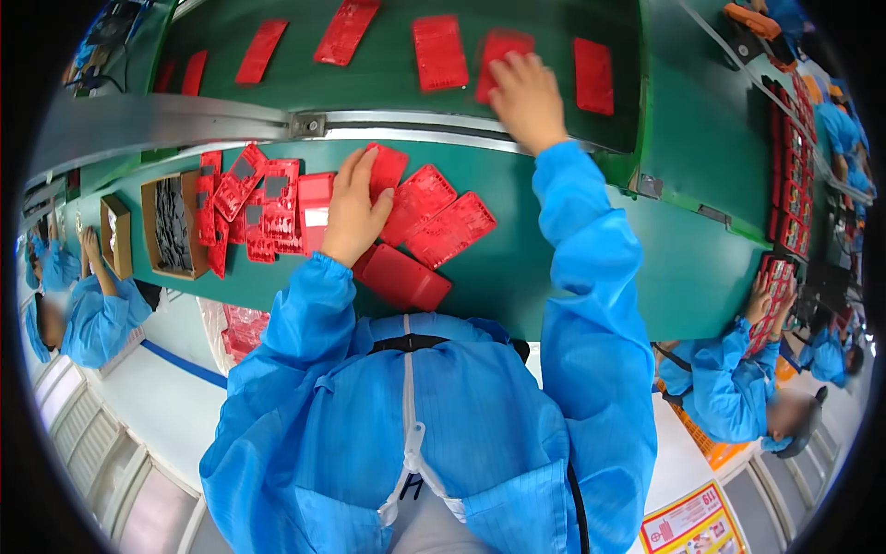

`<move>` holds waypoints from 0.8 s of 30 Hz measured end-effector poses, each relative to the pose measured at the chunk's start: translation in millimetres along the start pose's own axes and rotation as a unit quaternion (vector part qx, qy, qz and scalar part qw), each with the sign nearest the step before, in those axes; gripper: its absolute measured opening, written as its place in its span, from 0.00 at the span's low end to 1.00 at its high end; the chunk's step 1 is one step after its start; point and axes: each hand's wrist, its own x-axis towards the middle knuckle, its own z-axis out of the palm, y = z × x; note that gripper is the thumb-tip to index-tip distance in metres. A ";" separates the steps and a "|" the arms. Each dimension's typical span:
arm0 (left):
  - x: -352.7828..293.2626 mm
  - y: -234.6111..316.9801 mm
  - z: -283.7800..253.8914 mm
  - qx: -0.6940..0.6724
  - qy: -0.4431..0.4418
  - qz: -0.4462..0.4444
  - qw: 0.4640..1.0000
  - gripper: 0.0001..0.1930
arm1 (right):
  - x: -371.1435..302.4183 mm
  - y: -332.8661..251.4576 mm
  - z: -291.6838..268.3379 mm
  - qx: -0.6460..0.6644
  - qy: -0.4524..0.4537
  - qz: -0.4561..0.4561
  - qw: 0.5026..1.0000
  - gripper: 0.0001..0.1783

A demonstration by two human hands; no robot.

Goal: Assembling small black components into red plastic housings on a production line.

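Note:
My left hand is over a pile of red plastic covers on the green bench. Its thumb and fingers are closed around the edge of a small red plastic cover. My right hand reaches over the metal rail to the dark green conveyor belt, its fingers on a slightly blurred red plastic cover; the fingertips' grip is partly hidden. Beside my left hand lie two flat covers, their ribbed inner sides up. A smooth rounded red cover rests nearer to me.
Several red covers are spaced along the belt. A metal rail divides belt and bench. Red parts with grey patches are heaped at left beside a cardboard box of dark strips. Co-workers sit on both sides.

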 end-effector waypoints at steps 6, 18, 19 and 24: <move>-51.0 -20.6 -58.7 -0.034 0.131 -0.021 0.991 0.15 | 10.8 53.2 0.9 0.020 0.095 0.068 0.993 0.16; -60.1 -166.7 -164.6 0.298 0.162 0.002 0.941 0.25 | -38.0 -16.6 -23.8 0.176 0.047 0.069 0.981 0.13; -43.5 -167.4 -158.1 0.320 0.133 0.020 0.938 0.28 | -44.9 -26.9 -26.5 0.186 0.067 0.031 0.980 0.12; 3.8 -173.8 -150.1 0.339 0.045 0.006 0.940 0.30 | -72.2 -59.8 -18.3 0.208 0.073 -0.004 0.975 0.11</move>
